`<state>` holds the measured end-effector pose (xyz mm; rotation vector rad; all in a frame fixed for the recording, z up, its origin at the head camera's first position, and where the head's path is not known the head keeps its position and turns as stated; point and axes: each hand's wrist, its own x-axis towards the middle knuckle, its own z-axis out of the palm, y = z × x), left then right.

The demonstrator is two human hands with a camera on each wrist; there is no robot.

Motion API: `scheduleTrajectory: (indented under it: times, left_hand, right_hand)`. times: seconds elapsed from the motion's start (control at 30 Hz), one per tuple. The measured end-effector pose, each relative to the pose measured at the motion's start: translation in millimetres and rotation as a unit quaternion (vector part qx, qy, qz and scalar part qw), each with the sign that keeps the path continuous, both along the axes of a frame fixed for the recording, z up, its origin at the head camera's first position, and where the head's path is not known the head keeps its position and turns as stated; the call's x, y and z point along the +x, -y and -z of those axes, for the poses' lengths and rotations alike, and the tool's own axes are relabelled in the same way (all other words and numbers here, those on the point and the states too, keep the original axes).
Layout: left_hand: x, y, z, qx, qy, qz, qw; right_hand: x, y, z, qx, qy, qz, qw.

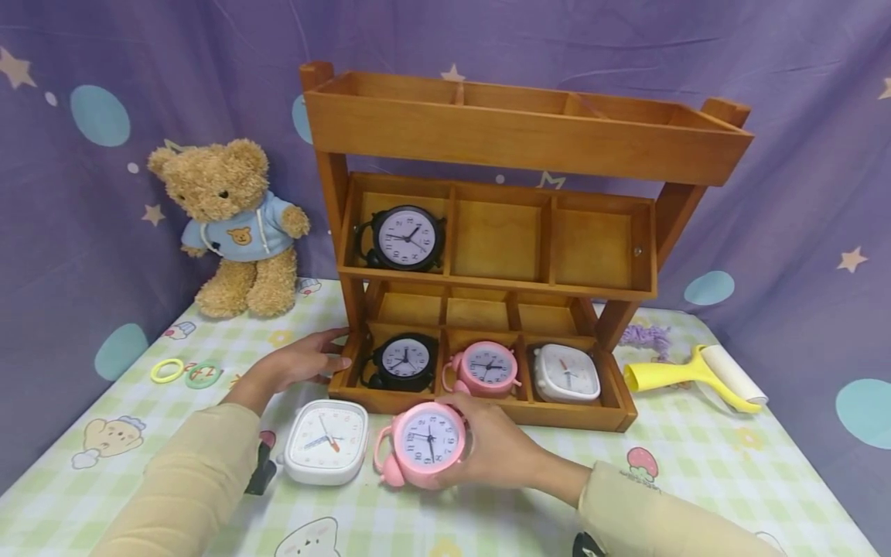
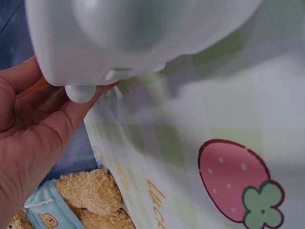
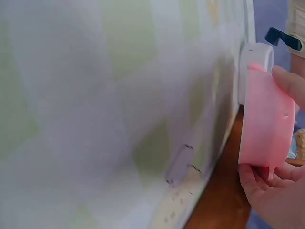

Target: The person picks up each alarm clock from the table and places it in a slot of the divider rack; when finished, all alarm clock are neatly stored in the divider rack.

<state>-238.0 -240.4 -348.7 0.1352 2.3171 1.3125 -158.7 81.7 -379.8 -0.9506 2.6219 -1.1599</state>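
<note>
The right hand [image 1: 497, 452] gripped a pink alarm clock [image 1: 426, 439] on the counter [image 1: 696, 480], just in front of the near edge of the wooden rack [image 1: 529, 139]. Its fingers [image 3: 290, 83] and thumb curled round the clock's round body from the right, as the right wrist view also showed. The clock stood nearly upright, tilted a little, with its dial facing the near side and slightly up; its two pink bells pointed left and down toward the counter, so the twelve on the dial lay toward the left rather than the top.

The left hand [image 1: 299, 363] lay relaxed with fingers straight, its fingertips at the near left corner of the rack's bottom tray. The left wrist view showed the palm beside the white back of a clock, though I cannot tell whether they touched.

A white square clock [image 1: 327, 441] lay face up on the counter just left of the pink one, between the two forearms. In the rack's bottom tray sat a black clock [image 1: 404, 361] on the left, a second pink clock [image 1: 487, 368] in the middle and a white clock [image 1: 567, 373] on the right. Another black clock [image 1: 407, 237] stood in the left compartment of the middle shelf.

A teddy bear [image 1: 233, 224] sat at the far left, with two rings [image 1: 186, 372] near it on the counter. A yellow lint roller [image 1: 703, 375] lay right of the rack.
</note>
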Motion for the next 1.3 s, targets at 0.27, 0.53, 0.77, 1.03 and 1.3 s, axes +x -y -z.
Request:
scheduleTrajectory:
  times: [0.27,0.53,0.77,1.03,1.3]
  left_hand:
    - [-0.1,1,-0.5,0.004,-0.002,0.007,1.0]
    - [-0.7,1,-0.2,-0.004,0.0,0.0,1.0]
    - [-1.6,1,1.0,-0.004,0.0,0.001,1.0]
    - [-2.8,1,2.4,-0.003,-0.004,0.004,1.0]
    - [-2.3,1,2.5,-0.005,-0.004,0.002,1.0]
  right_hand:
    - [-3.3,-16,-23.8,-0.007,-0.022,-0.009,1.0]
    - [-5.5,-39,-59.9,-0.005,-0.051,-0.006,0.999]
    - [-3.3,-59,-95.6,0.013,-0.124,0.011,0.992]
    - [-10.7,-78,-142.7,0.013,-0.179,0.032,0.983]
    - [-30.4,-86,-174.6,0.039,-0.214,0.063,0.974]
